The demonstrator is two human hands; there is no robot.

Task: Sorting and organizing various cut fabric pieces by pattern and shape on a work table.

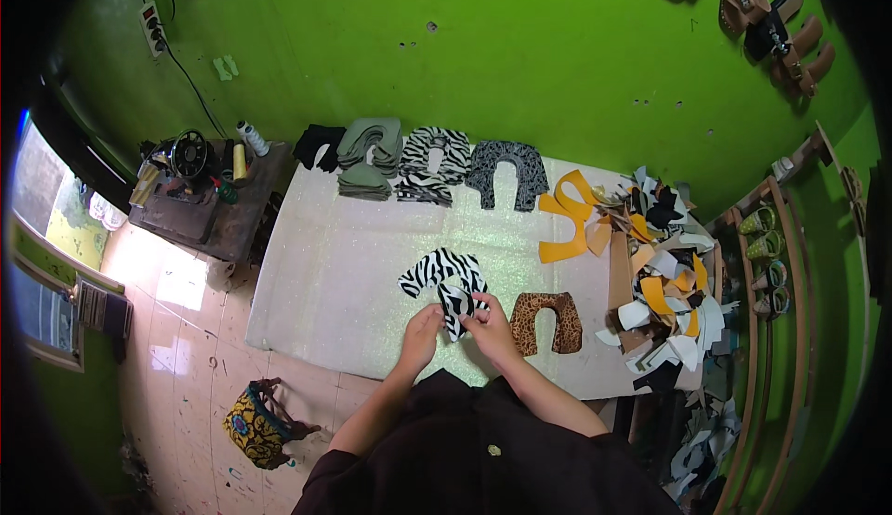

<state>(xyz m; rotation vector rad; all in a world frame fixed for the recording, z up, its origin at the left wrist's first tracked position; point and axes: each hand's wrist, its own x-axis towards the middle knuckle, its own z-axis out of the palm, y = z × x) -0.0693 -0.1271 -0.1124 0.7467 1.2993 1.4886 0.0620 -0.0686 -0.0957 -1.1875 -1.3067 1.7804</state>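
Both my hands are at the near part of a white sparkly sheet on the table [316, 264]. A curved, zebra-print shoe-upper piece [437, 267] lies partly folded in front of me, its near end lifted off the sheet. My left hand [426, 323] pinches that end from the left side. From the right, my right hand [492, 320] grips the same end between thumb and fingers. A leopard-print U-shaped piece [528, 322] rests flat just right of my right hand, apart from it.
Along the back lie black pieces [316, 146], green stacks [370, 148], zebra stacks [448, 146] and a dark patterned arch [483, 176]. Orange cutouts [569, 244] and a scrap heap [669, 283] fill the right. A sewing machine [189, 157] stands left; a patterned stool [260, 431] is below.
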